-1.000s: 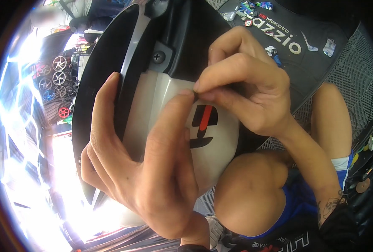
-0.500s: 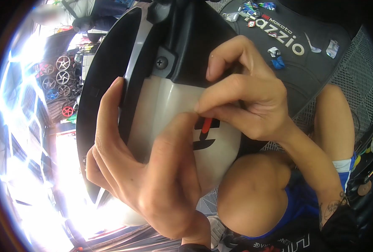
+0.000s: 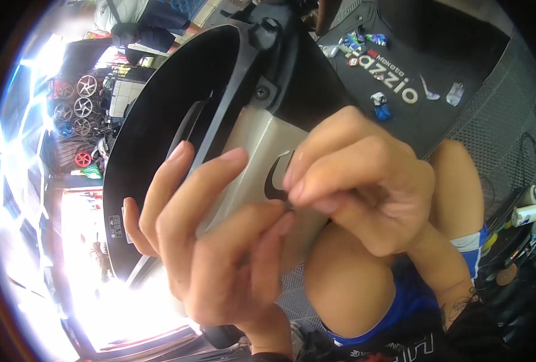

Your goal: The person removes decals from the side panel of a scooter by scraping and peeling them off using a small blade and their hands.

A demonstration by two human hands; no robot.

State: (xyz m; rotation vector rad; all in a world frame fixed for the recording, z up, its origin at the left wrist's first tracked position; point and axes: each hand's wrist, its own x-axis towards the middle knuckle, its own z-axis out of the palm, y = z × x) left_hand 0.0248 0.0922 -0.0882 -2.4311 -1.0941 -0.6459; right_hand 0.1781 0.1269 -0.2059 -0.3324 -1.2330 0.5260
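A pale glossy panel [image 3: 253, 145] sits beside a black curved vehicle part [image 3: 138, 120]. On its face is a black curved decal [image 3: 272, 181], partly covered by my fingers. My left hand [image 3: 220, 253] is in front of the panel, thumb and index finger pinched near the decal's lower end, the other fingers extended. Against those fingertips, my right hand [image 3: 370, 181] has its thumb and fingers pressed together beside the decal. Whatever lies between the fingertips is hidden. A screw [image 3: 262, 92] fastens a black bracket above the panel.
A dark mat [image 3: 413, 114] with "azzio" lettering carries several crumpled wrapper scraps [image 3: 378, 99]. My bent knee [image 3: 346, 277] is close below the panel. Several wheels [image 3: 82, 108] hang at the left, near a person [image 3: 153, 27]. Bottles and tools [image 3: 527, 214] lie at the right.
Both hands have moved lower in view and remain together. My left fingers have shifted. The view has tilted; the red stripe on the decal no longer shows.
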